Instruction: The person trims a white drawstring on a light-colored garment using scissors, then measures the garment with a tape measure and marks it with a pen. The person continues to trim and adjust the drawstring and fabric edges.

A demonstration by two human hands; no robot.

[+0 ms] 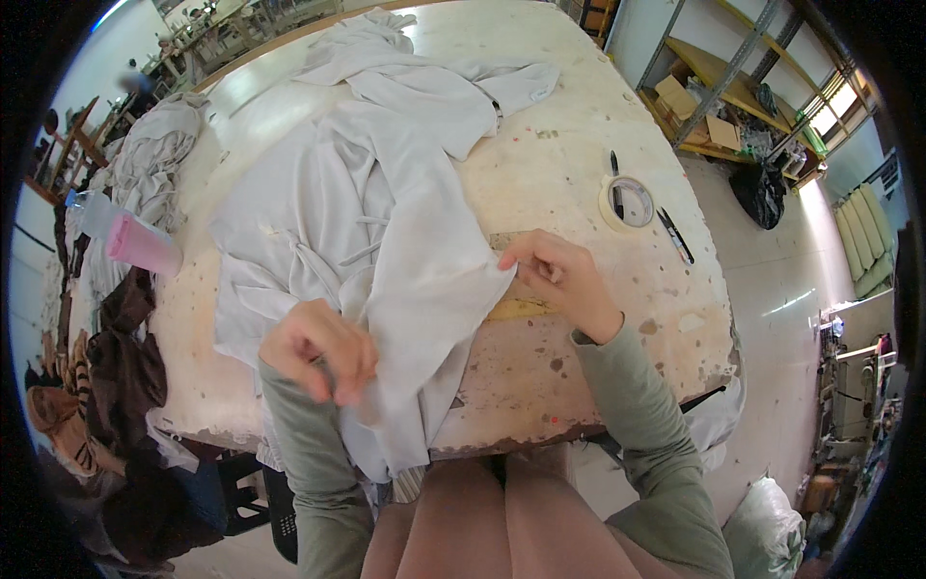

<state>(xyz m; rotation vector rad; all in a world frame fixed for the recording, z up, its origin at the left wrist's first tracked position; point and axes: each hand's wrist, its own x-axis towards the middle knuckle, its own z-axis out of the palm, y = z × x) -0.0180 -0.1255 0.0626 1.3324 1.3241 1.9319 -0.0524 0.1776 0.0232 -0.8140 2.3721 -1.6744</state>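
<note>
Grey garment (410, 222) between right-hand fingers (531, 251)

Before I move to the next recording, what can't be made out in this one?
In the head view:
Left hand: motion blur hides whether it holds anything.
Pale grey garment: the right hand covers the bit inside its grip.
Black bag: its plastic hides any contents.
Shelving: its top is cut off by the picture's upper edge.
</note>
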